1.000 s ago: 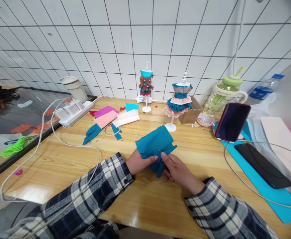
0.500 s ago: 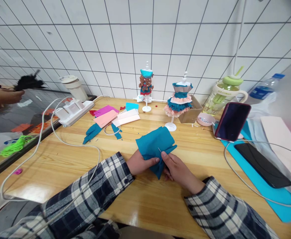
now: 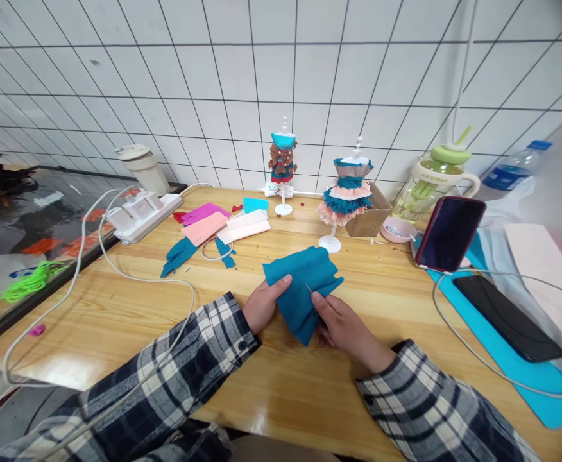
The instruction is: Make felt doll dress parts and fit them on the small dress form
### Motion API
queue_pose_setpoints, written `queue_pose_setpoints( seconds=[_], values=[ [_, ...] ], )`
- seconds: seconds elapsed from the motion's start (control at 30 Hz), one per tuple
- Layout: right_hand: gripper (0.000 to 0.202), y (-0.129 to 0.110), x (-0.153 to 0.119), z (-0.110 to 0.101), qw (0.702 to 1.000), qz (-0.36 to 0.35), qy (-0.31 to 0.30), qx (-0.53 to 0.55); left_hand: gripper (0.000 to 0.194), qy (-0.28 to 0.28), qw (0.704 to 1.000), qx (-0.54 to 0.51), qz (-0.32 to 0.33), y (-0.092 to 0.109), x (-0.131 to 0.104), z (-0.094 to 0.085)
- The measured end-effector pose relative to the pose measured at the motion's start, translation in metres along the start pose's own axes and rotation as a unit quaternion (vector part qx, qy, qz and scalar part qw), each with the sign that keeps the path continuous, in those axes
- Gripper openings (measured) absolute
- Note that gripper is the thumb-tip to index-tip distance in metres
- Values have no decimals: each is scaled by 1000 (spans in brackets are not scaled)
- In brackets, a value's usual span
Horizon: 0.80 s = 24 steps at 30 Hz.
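A sheet of teal crepe-like material (image 3: 300, 282) is held up over the wooden table between my hands. My left hand (image 3: 263, 304) grips its left edge, the thumb on top and the fingers underneath. My right hand (image 3: 341, 324) pinches a thin needle-like piece (image 3: 308, 287) against the sheet's right side, and the other fingers curl below it. The sheet's lower corner hangs between my hands. Behind it stands a small dress form (image 3: 347, 192) in a layered teal and peach dress.
A second dress form (image 3: 282, 160) stands near the wall. Folded coloured sheets (image 3: 204, 228) and teal scraps (image 3: 179, 255) lie left of centre. A power strip (image 3: 149, 218) with looping cables is at the left; a propped phone (image 3: 450, 234) and a flat black phone (image 3: 507, 317) are at the right.
My left thumb has moved up and left to the sheet's edge, and the folded front has spread flatter. Another person's hand at the far left has gone out of view.
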State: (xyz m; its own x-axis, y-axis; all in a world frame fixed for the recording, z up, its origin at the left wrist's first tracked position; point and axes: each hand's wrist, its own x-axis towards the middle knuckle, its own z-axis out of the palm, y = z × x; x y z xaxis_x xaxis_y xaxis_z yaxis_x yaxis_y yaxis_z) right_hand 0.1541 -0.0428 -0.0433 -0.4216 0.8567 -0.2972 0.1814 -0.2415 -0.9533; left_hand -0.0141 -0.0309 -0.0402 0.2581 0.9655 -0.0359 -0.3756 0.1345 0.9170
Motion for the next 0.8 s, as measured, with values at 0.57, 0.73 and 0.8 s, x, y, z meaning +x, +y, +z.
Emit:
queue_pose_setpoints(
  seconds=[0.57,0.73,0.8],
  values=[
    [57,3,2,1,1000,0,-14,18,37,4,999,-24,-29,-1,-3,0],
    [57,1,-1,1,1000,7,-6,16,41,-34,998,-24,-46,0,-3,-1],
    [56,0,-1,1,1000,16,8,10,44,-46,997,-23,-56,0,-3,-1]
  ],
)
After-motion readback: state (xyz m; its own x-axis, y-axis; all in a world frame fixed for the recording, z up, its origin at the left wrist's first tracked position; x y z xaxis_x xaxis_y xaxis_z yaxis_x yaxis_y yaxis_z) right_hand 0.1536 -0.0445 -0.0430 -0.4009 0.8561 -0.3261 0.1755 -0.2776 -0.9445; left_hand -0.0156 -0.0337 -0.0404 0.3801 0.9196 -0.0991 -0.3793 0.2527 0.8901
